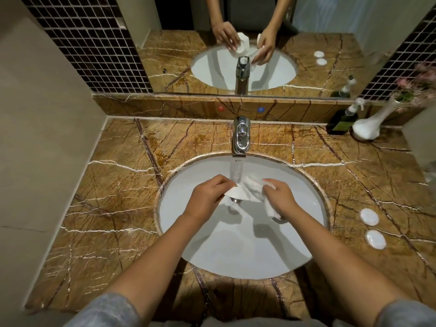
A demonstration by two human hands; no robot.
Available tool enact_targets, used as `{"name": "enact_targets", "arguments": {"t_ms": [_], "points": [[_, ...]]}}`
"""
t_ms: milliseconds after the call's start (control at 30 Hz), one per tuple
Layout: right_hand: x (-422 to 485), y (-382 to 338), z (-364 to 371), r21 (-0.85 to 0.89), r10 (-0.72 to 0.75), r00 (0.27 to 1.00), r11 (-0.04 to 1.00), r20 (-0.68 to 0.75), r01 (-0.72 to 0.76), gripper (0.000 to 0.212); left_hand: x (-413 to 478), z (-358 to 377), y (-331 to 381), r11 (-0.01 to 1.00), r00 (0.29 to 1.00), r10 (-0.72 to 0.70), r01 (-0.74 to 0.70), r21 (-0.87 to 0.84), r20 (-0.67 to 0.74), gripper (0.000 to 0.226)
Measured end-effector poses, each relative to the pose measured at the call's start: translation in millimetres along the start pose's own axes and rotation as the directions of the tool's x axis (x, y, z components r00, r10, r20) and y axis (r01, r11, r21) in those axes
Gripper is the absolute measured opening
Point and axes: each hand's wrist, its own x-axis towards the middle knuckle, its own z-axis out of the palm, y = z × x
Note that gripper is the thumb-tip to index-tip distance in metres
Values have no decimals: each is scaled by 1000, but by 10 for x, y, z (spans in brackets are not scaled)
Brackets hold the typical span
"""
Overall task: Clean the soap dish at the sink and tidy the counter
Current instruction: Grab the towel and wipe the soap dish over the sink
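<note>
Over the white oval basin [295, 208], a small white soap dish [232, 192] was gripped by the left hand [207, 197], and at its 3 o'clock a crumpled white cloth [256, 191] was clutched by the right hand [279, 197].

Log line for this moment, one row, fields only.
left hand: holds dish | right hand: holds cloth | place: over sink | tap: running | counter: two discs

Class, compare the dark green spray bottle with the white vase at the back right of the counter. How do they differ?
The spray bottle is dark green with a pale trigger head; the vase is white all over. The bottle has straight sides; the vase has a bulbous base and a long thin neck. The vase holds pink flowers; the bottle holds none. Both stand together on the marble counter by the mirror.
</note>
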Motion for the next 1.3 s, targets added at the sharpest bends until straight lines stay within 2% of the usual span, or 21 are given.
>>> {"name": "enact_targets", "arguments": {"t_ms": [33,100,200,267,367,433,467,533,633,700,767,867,933,1000,1033,1100,1133,1200,1267,1300], "points": [[30,-73,-38,68,-3,1000,998,-8,3,28,5,-3,15,999,999,45,-45,2,26,35],[81,-223,-76,112,-36,997,993,65,29,31,42,9,62,991,989,130,-130,3,66,32],[112,-311,-50,94,-8,966,995,260,-17,37,139,63,135,966,964,258,-259,15,69,27],[131,-266,-54,-3,55,939,998,339,-57,33,148,80,135,960,958,274,-277,39,81,26],[159,-120,-134,-282,106,941,959,321,-12,23,54,77,97,985,982,160,-165,40,105,31],[136,-38,-207,-414,38,976,909,213,55,27,12,79,47,997,994,66,-69,36,90,32],[108,-40,-228,-406,-28,988,910,151,88,28,7,80,14,999,995,30,-33,39,92,31],[49,-101,-221,-276,-171,983,943,69,184,30,0,97,-35,999,993,-30,25,45,111,26],[-103,-242,-118,-124,-379,918,912,114,392,33,-3,153,-67,987,978,-164,163,16,127,22],[-225,-270,-23,-172,-478,852,840,215,514,35,-2,192,-70,960,954,-273,278,-21,127,18],[-265,-224,37,-293,-509,820,768,261,569,34,-12,199,-93,942,939,-327,333,-48,109,20],[-219,-102,25,-483,-471,833,679,290,552,31,-76,170,-151,948,944,-307,315,-52,118,21],[-164,-25,-21,-590,-395,873,646,286,485,30,-130,182,-169,939,936,-324,336,-76,140,16],[-103,-17,-53,-584,-324,932,730,164,356,29,-150,201,-170,900,909,-404,415,-136,101,9],[-89,-33,-42,-509,-300,948,803,105,310,29,-144,214,-164,880,895,-440,447,-162,79,9],[-89,-83,33,-324,-289,953,896,91,303,30,-113,240,-162,855,874,-484,482,-190,42,9],[-98,-95,77,-282,-291,950,907,114,312,30,-95,248,-170,842,863,-505,499,-204,28,10],[-100,-75,137,-326,-266,956,899,126,293,31,-79,265,-192,804,832,-554,540,-247,16,10],[-74,-27,165,-448,-192,980,873,44,191,30,-95,278,-213,729,768,-640,607,-315,-1,11],[-72,-7,182,-480,-156,988,867,-15,130,31,-100,283,-233,666,710,-704,652,-363,-16,13]]}}
